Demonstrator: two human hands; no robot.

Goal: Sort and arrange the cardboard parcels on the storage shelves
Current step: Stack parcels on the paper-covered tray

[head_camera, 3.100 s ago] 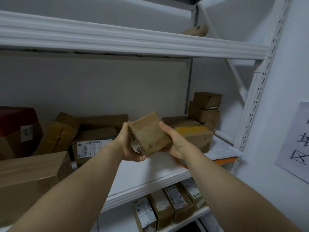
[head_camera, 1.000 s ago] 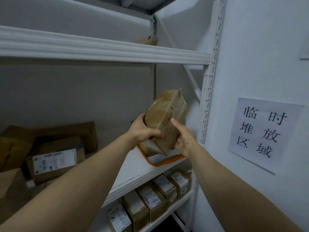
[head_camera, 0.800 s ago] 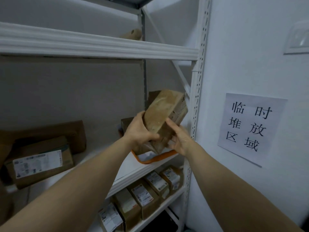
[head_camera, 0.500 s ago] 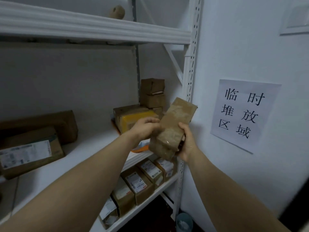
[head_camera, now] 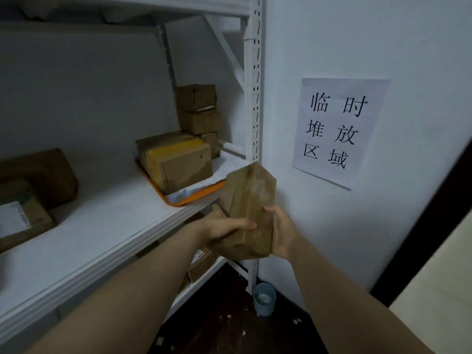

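The taped cardboard parcel is tilted in the air just off the front right corner of the middle shelf, near the white upright. We grip it from both sides, with our left hand curled across its front and our right hand cupping its right edge. Behind it, an orange tray on the shelf carries a yellow-taped box, and small boxes are stacked in the back corner.

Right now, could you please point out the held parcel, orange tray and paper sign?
held parcel (head_camera: pixel 251 198), head view, front face
orange tray (head_camera: pixel 199 195), head view, front rim
paper sign (head_camera: pixel 344 86), head view, top margin
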